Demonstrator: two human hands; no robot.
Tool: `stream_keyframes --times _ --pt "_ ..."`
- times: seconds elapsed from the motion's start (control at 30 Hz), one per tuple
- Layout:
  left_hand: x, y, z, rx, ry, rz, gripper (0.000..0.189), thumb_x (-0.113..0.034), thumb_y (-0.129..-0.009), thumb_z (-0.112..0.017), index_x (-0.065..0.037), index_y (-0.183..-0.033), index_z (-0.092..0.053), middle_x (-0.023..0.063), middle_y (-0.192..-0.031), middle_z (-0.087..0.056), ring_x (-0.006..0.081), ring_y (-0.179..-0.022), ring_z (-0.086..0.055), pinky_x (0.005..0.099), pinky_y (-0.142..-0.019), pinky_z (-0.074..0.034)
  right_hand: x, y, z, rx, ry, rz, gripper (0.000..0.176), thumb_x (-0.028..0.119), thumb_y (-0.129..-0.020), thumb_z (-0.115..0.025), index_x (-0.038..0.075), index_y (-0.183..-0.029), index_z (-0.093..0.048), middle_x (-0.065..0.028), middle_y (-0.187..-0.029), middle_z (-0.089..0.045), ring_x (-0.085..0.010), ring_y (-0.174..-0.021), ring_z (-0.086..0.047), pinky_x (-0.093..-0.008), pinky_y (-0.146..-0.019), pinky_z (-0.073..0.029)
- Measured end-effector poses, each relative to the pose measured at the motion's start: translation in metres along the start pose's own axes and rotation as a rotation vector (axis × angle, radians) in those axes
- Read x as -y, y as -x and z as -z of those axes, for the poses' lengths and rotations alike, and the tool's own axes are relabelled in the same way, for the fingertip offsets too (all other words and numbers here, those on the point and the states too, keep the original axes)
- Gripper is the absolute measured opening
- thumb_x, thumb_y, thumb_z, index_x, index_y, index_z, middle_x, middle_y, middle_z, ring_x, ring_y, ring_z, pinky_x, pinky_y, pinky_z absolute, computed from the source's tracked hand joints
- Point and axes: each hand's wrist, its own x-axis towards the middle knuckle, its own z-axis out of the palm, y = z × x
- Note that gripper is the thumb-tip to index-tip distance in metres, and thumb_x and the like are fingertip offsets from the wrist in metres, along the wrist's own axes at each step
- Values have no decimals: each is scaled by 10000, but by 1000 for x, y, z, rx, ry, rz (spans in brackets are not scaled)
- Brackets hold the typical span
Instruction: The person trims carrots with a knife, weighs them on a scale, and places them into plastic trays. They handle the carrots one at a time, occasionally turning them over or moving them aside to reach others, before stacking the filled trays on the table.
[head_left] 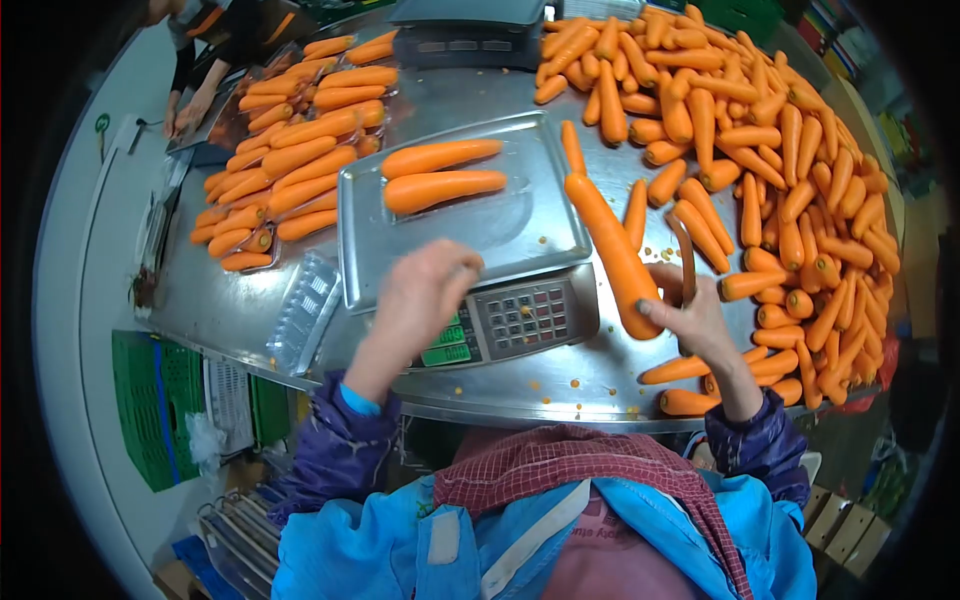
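Two carrots (443, 190) lie side by side in a clear tray on the scale's steel pan (400, 262). My left hand (428, 290) hovers over the pan's front edge, fingers curled; whether they hold anything is hidden. At the right of the scale, my right hand (693, 312) grips a large carrot (612, 250) by its thick end, and a thin dark orange piece stands up between its fingers. The scale's keypad (525, 315) and green display (447, 345) face me.
A large heap of loose carrots (790, 200) covers the right side of the table (490, 385). Packed trays of carrots (300, 160) stand at the left, near stacked empty trays (304, 310). Another person's hands (190, 110) show at the upper left. A second scale (465, 40) stands behind.
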Motion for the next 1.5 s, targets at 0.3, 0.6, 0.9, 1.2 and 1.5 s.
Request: stream_keyframes --times 0.3,0.6,0.9,1.2,1.5 --pt "110 -44 9 -324 -188 89 430 -105 -708 -696 -72 -1115 -562 128 -1063 -538 321 -998 -530 382 -851 -434 64 -143 -61 -41 691 532 438 289 -680 -713 73 -1053 -639 -151 -805 -655 -267 -687 -633 -339 -625 -485" --pt "124 -24 30 -242 79 -34 473 -53 -692 -698 -75 -1142 -554 127 -1093 -549 301 -1024 -531 356 -887 -428 64 -200 -101 171 916 477 396 305 -706 -673 112 -1051 -638 -163 -864 -650 -322 -830 -625 -407 -739 -482" --pt "123 -47 28 -429 208 79 448 -32 -757 -625 -76 -1192 -529 95 -1070 -560 188 -920 -548 303 -789 -463 62 -197 -98 171 810 422 385 294 -737 -684 85 -1055 -628 -166 -954 -633 -318 -896 -606 -405 -781 -469" --pt "118 -80 15 -437 108 65 129 -195 -766 -654 -70 -802 -657 59 -864 -583 263 -843 -572 379 -705 -448 60 -195 -99 176 828 447 397 212 -724 -715 25 -1062 -621 -177 -908 -627 -303 -807 -612 -379 -727 -469" --pt "118 -98 25 -384 -69 374 189 -242 -769 -598 -62 -792 -648 127 -820 -612 285 -784 -609 385 -676 -470 47 -194 -98 128 886 581 425 219 -743 -705 27 -1103 -586 -155 -969 -622 -267 -769 -610 -362 -705 -478"
